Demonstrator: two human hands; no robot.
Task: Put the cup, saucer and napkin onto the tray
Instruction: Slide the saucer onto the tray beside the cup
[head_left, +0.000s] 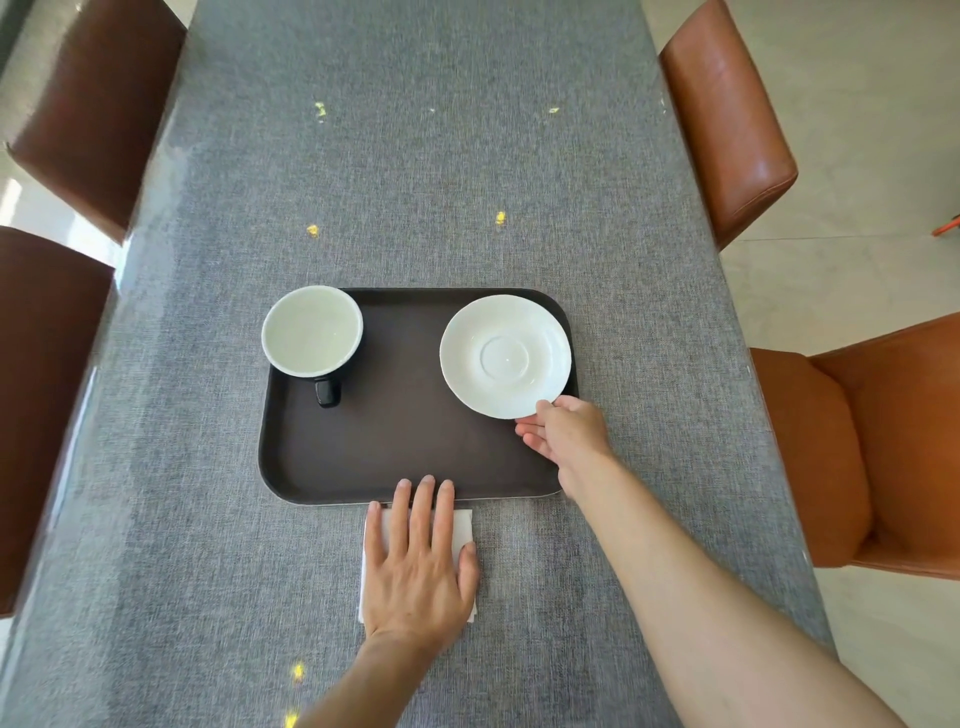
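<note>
A dark brown tray (400, 447) lies on the grey table in front of me. A cup (311, 331), white inside and black outside with a black handle, stands in the tray's far left corner. My right hand (566, 431) pinches the near rim of a white saucer (505, 356), which is over the tray's far right part. A white napkin (462, 525) lies on the table just in front of the tray's near edge. My left hand (418, 566) rests flat on the napkin, fingers spread, fingertips reaching the tray's rim.
The grey table (415, 182) stretches away from me. Brown leather chairs stand on both sides: left (93, 104), (41, 389) and right (727, 119), (883, 441). Small yellow specks dot the tabletop.
</note>
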